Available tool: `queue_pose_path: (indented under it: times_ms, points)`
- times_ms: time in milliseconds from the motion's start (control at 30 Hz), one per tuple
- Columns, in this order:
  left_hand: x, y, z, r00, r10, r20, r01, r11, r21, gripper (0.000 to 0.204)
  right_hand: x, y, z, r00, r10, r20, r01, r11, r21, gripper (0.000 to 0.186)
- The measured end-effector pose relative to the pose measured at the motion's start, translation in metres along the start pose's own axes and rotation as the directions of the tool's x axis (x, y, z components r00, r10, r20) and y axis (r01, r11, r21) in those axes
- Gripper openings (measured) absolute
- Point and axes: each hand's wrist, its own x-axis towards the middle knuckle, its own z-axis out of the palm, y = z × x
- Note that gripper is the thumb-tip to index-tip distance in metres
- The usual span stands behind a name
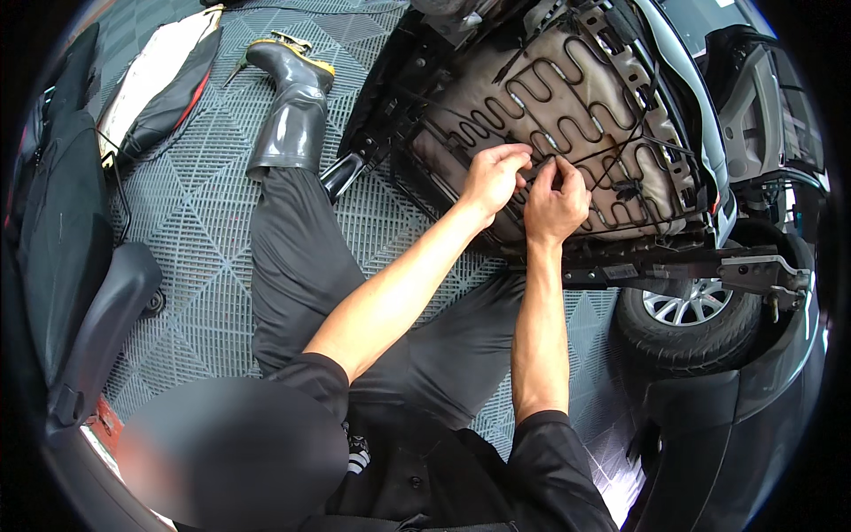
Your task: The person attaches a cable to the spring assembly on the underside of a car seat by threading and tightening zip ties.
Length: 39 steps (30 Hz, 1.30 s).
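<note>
A car seat's underside [496, 97] faces me, with wavy black springs [532, 89] over beige padding. Over its near part, my left hand [490, 184] is closed, thumb and fingers pinched together. Just to the right, my right hand [556, 204] pinches with thumb and forefinger close to the springs. Something thin and dark shows by the right fingertips, too small to name. What the left fingers hold, if anything, is hidden. Thin black wiring [628, 188] runs across the springs to the right of my hands.
A black metal rail [638, 266] borders the seat's near side. Beyond it are a wheel [683, 310] and dark car trim [691, 426]. My booted leg [292, 124] stretches along the grey grid floor [204, 230]. Black seat parts [71, 230] stand at left, near a white-and-black cover [164, 80].
</note>
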Motion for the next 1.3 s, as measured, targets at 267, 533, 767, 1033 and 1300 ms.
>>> queue_pose_path:
  times_ms: [267, 533, 767, 1033, 1300]
  points:
    - [0.007, -0.003, -0.004, 0.981, 0.016, 0.191, 0.005, 0.994, -0.109, 0.029, 0.001, -0.005, 0.008, 0.998, 0.041, 0.054, -0.035, 0.992, -0.122, 0.009]
    - [0.011, -0.001, -0.005, 0.989, 0.021, 0.146, -0.034, 0.996, 0.083, 0.022, 0.001, -0.003, -0.007, 0.978, -0.034, 0.206, 0.054, 0.994, -0.092, 0.011]
    - [0.014, -0.001, 0.003, 0.992, 0.016, 0.126, -0.038, 0.984, 0.177, 0.025, 0.004, -0.006, -0.012, 0.962, 0.047, 0.269, -0.025, 0.996, -0.085, 0.013]
    - [0.018, 0.015, 0.002, 0.816, 0.568, -0.106, -0.495, 0.782, 0.379, 0.015, 0.007, -0.01, -0.019, 0.968, 0.047, 0.247, -0.063, 0.996, 0.056, 0.011]
    - [0.026, 0.08, -0.001, 0.654, 0.749, -0.102, -0.626, 0.612, 0.484, 0.052, 0.009, -0.053, -0.056, 0.882, 0.384, 0.272, -0.469, 0.767, 0.439, 0.014]
